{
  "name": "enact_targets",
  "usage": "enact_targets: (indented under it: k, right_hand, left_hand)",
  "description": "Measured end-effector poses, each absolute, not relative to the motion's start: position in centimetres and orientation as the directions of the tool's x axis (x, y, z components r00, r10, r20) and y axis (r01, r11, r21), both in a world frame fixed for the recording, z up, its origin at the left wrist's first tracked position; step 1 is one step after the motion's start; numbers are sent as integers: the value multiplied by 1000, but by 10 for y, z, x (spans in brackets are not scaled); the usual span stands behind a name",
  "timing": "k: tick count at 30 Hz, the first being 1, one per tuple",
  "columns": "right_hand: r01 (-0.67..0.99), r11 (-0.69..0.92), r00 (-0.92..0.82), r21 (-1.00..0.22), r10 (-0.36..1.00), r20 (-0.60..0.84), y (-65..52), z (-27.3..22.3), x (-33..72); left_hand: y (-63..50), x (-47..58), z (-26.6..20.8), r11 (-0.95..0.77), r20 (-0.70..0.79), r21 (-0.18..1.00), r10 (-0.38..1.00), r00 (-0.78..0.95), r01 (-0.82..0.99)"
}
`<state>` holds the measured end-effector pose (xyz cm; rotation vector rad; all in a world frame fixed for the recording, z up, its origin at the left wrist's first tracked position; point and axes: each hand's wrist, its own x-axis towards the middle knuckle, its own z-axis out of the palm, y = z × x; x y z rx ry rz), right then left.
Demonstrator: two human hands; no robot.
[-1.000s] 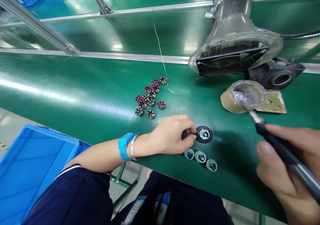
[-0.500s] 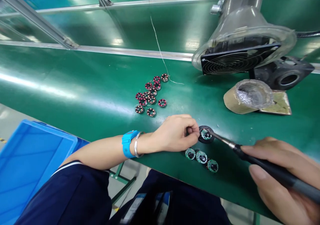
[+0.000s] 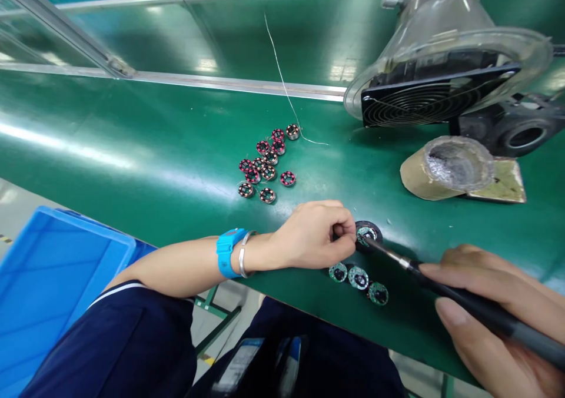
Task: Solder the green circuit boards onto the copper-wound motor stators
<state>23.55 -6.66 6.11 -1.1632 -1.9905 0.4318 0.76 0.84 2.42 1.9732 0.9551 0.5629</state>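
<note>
My right hand [image 3: 494, 309] grips a soldering iron [image 3: 468, 295] by its black handle. The iron's tip lies over a small round green circuit board [image 3: 366, 233], which sits in a black round holder [image 3: 376, 231]. At the holder's left edge, my left hand [image 3: 315, 236] is closed in a pinch; whatever its fingertips hold is too small or hidden to make out. Just nearer to me, three round circuit boards [image 3: 358, 278] with dark centres form a slanting row on the green table.
Several copper-wound ring coils [image 3: 267, 172] lie beyond my left hand, beside a thin solder wire [image 3: 282, 80]. Back right stand a fume hood with a fan grille [image 3: 424, 100], a tan cup [image 3: 419, 171] and a black iron stand [image 3: 521, 133]. A blue crate [image 3: 88, 239] is at left.
The soldering iron's tip has shifted slightly left and toward the near side of the board. My left hand keeps its pinch at the holder. The whole view has shifted a little.
</note>
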Motion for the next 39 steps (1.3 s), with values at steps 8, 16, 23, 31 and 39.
enact_targets:
  k: [8,16,23,31,39]
  right_hand:
    - [550,534,-297,-642,843,448,-65,58,232]
    - [521,539,-322,-662,842,432,-66,60,233]
    - [528,498,-270,-687,866,420,-68,59,232]
    - [490,498,-185,-716,862,472,-71,57,232]
    - [502,502,-204,-704,860,467,-70,57,232]
  left_hand:
    - [8,8,24,-341,23,842,798,602,419]
    - [7,8,25,-334,25,842,808,589,423]
    - [8,9,27,-317,-8,840,804,594,441]
    - [7,9,25,-315,3,846,809,588,429]
    - [8,9,26,-316,3,845,810,586,432]
